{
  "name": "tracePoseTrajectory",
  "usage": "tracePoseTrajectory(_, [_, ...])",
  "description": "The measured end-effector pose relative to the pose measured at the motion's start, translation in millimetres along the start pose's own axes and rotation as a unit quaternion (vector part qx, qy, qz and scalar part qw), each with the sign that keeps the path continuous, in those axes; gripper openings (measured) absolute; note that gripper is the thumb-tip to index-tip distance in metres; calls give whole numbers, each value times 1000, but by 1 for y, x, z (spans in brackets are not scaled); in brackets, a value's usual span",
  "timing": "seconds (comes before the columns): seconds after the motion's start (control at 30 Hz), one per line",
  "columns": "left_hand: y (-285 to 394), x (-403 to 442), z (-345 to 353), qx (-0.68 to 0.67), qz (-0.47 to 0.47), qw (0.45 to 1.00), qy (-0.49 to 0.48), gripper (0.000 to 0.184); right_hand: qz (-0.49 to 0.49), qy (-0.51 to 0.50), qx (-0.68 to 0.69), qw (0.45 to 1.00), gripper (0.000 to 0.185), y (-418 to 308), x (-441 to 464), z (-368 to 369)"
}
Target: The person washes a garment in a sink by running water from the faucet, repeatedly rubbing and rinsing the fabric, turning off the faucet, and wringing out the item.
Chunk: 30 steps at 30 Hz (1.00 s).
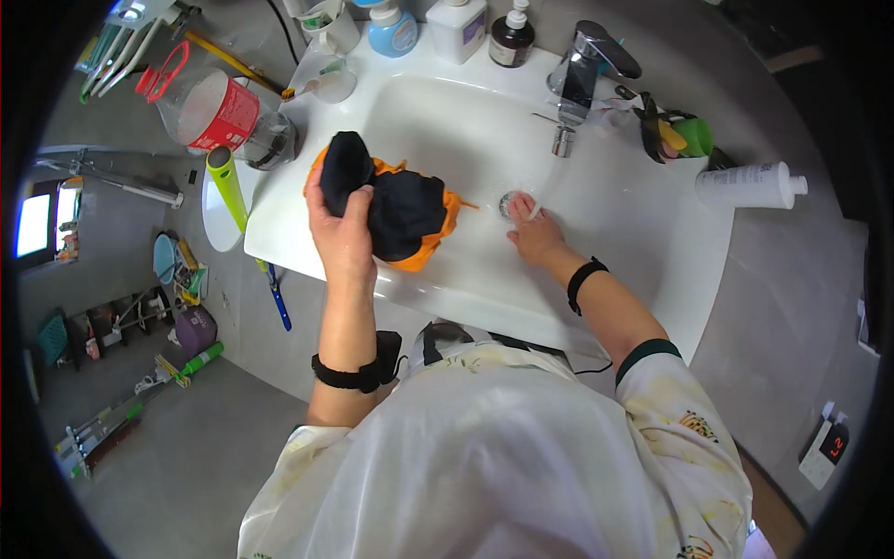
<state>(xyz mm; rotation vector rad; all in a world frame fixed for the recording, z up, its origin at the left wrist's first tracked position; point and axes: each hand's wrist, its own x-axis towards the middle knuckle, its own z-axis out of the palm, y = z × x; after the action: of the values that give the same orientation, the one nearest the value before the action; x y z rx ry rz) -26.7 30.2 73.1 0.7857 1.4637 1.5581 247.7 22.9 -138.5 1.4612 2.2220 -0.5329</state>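
Note:
My left hand (345,233) grips a bunched black and orange cloth item (406,214) over the left side of the white sink (438,112). Its thumb presses on the black fabric, and the orange part shows along the edges. What kind of item it is, I cannot tell. Down in the basin, my right hand (538,238) has its fingers stretched out at the metal drain (506,205), partly covering it. A chrome faucet (577,84) stands above, and a thin pale streak like water runs from its nozzle toward the right hand.
Along the sink's back edge stand a blue pump bottle (392,33), a white bottle (456,30) and a dark pump bottle (512,39). A large red-labelled plastic jug (219,112) is at the left. A white bottle (745,184) lies on the right, beside a green cup (693,137).

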Motion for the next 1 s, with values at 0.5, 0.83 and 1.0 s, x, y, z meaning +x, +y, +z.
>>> tracePoseTrajectory(0.5, [-47,16,23,182,11,947,-264,23,108,247,530,804,53,19,-76,-69])
tracePoseTrajectory(0.83, [-65,29,25,412,18,841,-351,51,398,133,503,755,86,95,-152,-110])
tracePoseTrajectory(1.0, [-66,29,39,459,9,840,-288,52,309,205,301,879,71,110,-137,-75])
